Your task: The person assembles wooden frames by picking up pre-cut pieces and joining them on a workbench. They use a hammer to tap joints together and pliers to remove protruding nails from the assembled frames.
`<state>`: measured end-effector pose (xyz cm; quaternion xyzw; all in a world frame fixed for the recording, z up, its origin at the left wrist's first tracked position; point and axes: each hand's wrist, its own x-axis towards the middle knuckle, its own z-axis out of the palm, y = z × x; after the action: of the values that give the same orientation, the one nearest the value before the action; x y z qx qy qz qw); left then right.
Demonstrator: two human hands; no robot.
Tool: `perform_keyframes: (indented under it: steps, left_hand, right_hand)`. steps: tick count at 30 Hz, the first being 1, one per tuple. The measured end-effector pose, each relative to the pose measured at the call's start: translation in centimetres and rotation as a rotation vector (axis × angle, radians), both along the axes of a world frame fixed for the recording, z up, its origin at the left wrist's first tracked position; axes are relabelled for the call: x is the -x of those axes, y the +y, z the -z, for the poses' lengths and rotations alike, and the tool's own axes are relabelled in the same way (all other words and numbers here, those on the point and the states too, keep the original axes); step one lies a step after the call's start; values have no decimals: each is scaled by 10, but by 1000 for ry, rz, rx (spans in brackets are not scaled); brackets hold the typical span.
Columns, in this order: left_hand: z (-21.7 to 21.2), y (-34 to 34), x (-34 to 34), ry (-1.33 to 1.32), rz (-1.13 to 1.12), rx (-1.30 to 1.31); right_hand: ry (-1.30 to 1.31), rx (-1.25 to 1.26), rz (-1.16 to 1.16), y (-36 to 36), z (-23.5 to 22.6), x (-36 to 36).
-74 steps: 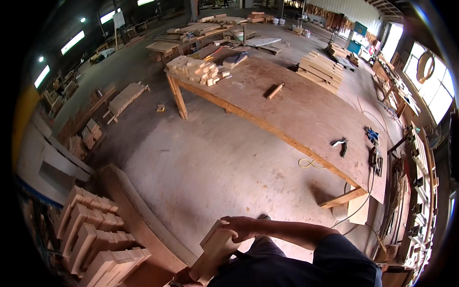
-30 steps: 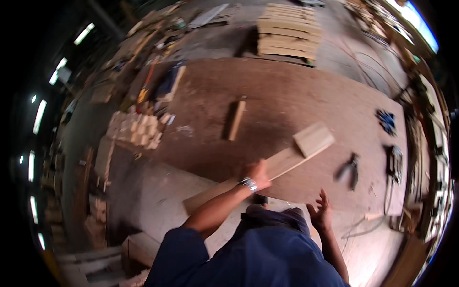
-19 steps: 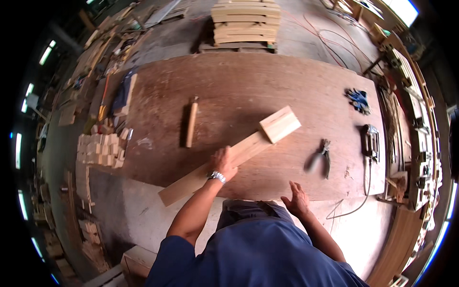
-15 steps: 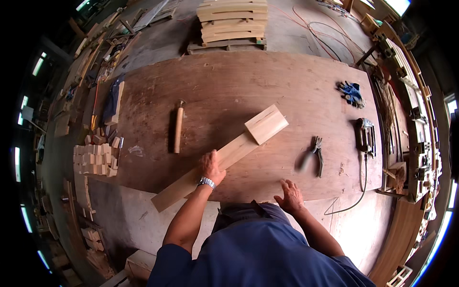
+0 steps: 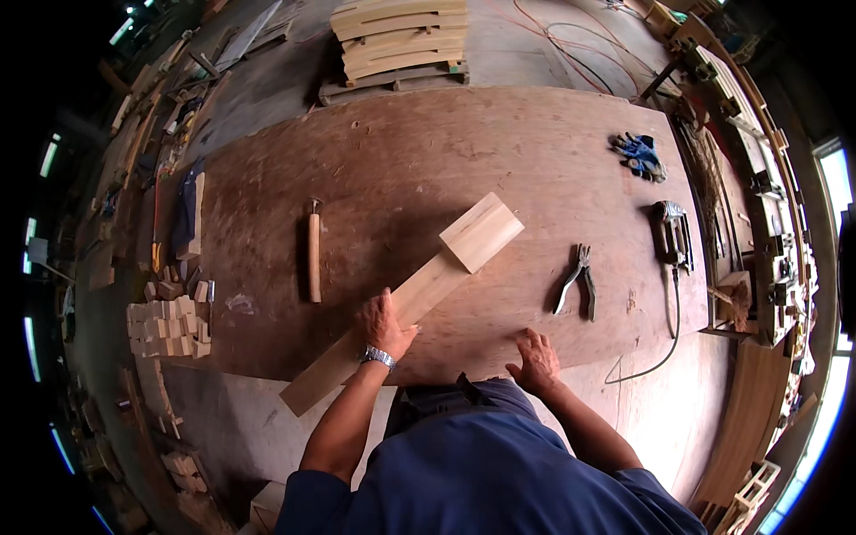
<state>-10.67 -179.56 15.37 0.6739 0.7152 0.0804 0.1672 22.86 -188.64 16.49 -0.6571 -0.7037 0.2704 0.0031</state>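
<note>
My left hand point(image 5: 386, 325) is closed around the long pale wooden board point(image 5: 430, 287), with the fingers across its top and the thumb along the near edge. The board lies slantwise on the workbench, its near end jutting past the front edge. A short, wider wooden block point(image 5: 482, 233) sits at the board's far end. Over the bench's front edge, my right hand point(image 5: 537, 360) is empty, its fingers apart. Beyond it lie pliers point(image 5: 585, 267) with dark jaws and spread handles. A hammer point(image 5: 314, 254) with a wooden handle rests left of the board.
Small wood blocks point(image 5: 168, 330) are piled at the bench's left end. Blue gloves point(image 5: 638, 157) and a power tool point(image 5: 674, 236) with a trailing hose lie on the right. Stacked planks point(image 5: 399, 40) stand on a pallet behind the plywood bench top point(image 5: 401, 143).
The pliers' left handle, blurred by motion before, is now still and sharp, wider from the other. The view has shifted slightly; my left hand stays on the board and my right remains empty.
</note>
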Motion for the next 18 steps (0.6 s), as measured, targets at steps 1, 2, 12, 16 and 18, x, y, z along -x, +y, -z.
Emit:
perform_keyframes:
  steps: [1, 2, 12, 16, 18]
  left_hand:
    - [2, 3, 7, -108, -7, -11]
    - [4, 8, 16, -220, -16, -22]
    - [34, 111, 184, 113, -346, 71]
    - [62, 115, 203, -342, -361, 117]
    - [72, 106, 184, -569, -343, -27]
  right_hand:
    - [-25, 4, 18, -1, 0, 5]
    - [-53, 7, 33, -2, 0, 10]
    - [170, 175, 155, -4, -34, 112]
    - [318, 136, 142, 13, -55, 150]
    - [391, 82, 195, 26, -65, 162]
